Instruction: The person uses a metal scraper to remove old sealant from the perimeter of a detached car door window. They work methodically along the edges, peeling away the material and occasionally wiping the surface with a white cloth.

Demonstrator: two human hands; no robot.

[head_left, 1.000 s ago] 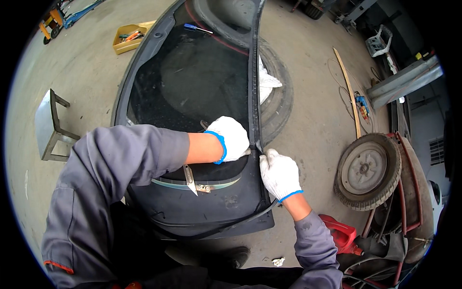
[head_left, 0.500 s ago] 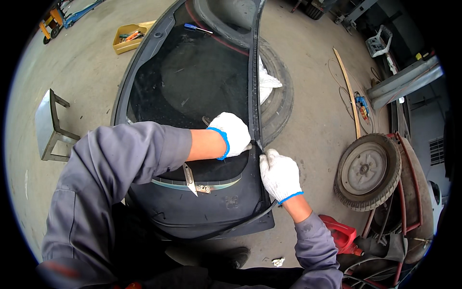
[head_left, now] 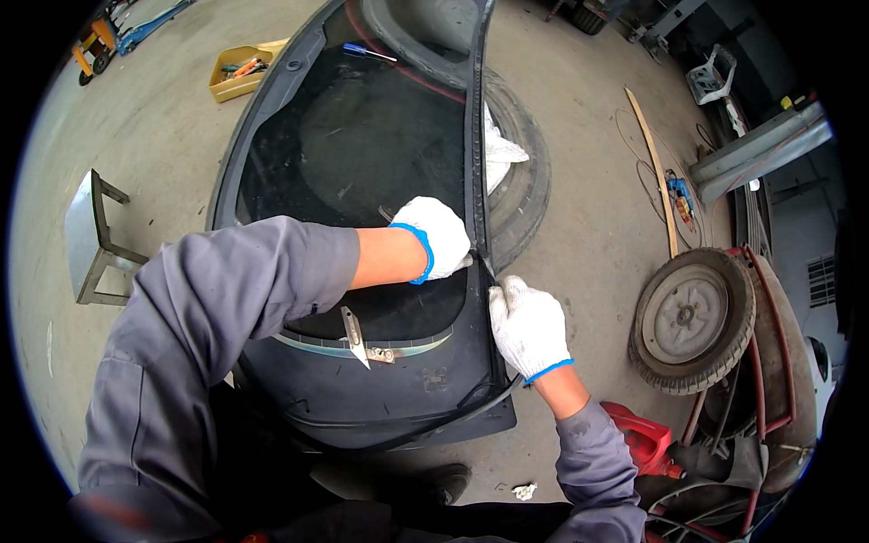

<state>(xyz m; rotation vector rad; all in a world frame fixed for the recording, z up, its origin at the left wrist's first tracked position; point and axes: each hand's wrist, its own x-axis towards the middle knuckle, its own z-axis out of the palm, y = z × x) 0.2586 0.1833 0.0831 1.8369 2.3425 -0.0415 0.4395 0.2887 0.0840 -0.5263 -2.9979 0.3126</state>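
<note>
A dark car tailgate [head_left: 362, 398] with a glass window [head_left: 362, 145] lies in front of me, over a large tyre [head_left: 520, 195]. My left hand [head_left: 433, 240], in a white glove with a blue cuff, is closed at the right edge of the glass. It grips something mostly hidden; only a dark end pokes out behind the fist. Just to the right, my gloved right hand [head_left: 529, 324] pinches a black rubber strip [head_left: 490, 268] at the tailgate's right edge. On the near part lie a folding utility knife [head_left: 356, 338] and a small metal piece [head_left: 383, 355].
A blue-handled screwdriver [head_left: 368, 52] rests on the far glass. Left stand a metal stool [head_left: 100, 240] and a yellow tool box [head_left: 237, 74]. Right are a wheel [head_left: 685, 317], a wooden strip [head_left: 654, 172], a blue power tool [head_left: 678, 195] and a red plastic jug [head_left: 638, 439].
My left fist has shifted slightly farther away along the glass edge. My right hand stays nearly in place on the strip.
</note>
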